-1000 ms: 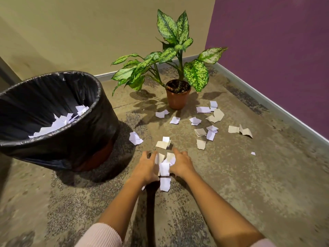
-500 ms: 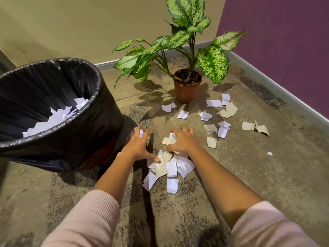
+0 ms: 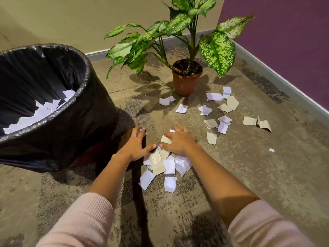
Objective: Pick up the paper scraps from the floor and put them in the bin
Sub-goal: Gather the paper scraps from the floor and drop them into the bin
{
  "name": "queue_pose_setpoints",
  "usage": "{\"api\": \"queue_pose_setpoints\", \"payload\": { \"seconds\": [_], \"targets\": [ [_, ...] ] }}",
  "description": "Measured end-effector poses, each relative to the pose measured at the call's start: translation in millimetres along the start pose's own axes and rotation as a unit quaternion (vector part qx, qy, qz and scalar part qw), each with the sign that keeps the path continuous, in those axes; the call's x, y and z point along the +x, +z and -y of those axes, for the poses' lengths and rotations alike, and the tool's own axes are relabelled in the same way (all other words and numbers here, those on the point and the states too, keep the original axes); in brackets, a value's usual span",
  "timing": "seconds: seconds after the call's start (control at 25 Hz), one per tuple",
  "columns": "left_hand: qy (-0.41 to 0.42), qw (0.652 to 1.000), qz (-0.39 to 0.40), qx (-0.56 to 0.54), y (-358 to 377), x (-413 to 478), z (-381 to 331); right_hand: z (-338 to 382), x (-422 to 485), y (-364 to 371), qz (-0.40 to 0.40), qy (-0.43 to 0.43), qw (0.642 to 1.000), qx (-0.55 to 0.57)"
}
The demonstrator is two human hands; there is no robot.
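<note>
Head view: both the left hand (image 3: 133, 146) and right hand (image 3: 178, 142) are spread flat over a heap of paper scraps (image 3: 164, 163) on the floor beside the bin (image 3: 53, 107); loose sheets may be spilled if scooped carelessly.

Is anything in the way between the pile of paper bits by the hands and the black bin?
Nothing visible lies between them. The pile of scraps sits under the left hand and right hand, with bare floor beside the bin. Only its tall rim must be cleared.
</note>
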State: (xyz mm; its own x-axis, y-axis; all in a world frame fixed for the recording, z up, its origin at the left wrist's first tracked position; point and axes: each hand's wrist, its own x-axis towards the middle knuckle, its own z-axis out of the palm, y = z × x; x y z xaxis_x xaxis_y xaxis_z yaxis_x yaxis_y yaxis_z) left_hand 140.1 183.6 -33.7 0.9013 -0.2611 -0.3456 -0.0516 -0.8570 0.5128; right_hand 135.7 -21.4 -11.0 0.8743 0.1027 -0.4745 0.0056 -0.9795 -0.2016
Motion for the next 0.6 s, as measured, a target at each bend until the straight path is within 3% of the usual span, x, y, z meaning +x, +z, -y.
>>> {"api": "queue_pose_setpoints", "payload": {
  "seconds": [0.16,0.32,0.6],
  "targets": [
    [-0.003,0.997,0.017,0.079,4.4,-32.3,-9.6,1.1,-18.2,5.9,0.043,0.013,0.998,0.041],
    [0.051,0.978,0.037,0.200,15.1,-69.8,-18.6,0.5,-45.8,9.7,0.095,-0.002,0.992,0.087],
    [0.074,0.958,0.054,0.272,23.7,-89.6,-26.4,9.3,-88.2,24.3,0.160,0.001,0.987,0.020]
  ]
}}
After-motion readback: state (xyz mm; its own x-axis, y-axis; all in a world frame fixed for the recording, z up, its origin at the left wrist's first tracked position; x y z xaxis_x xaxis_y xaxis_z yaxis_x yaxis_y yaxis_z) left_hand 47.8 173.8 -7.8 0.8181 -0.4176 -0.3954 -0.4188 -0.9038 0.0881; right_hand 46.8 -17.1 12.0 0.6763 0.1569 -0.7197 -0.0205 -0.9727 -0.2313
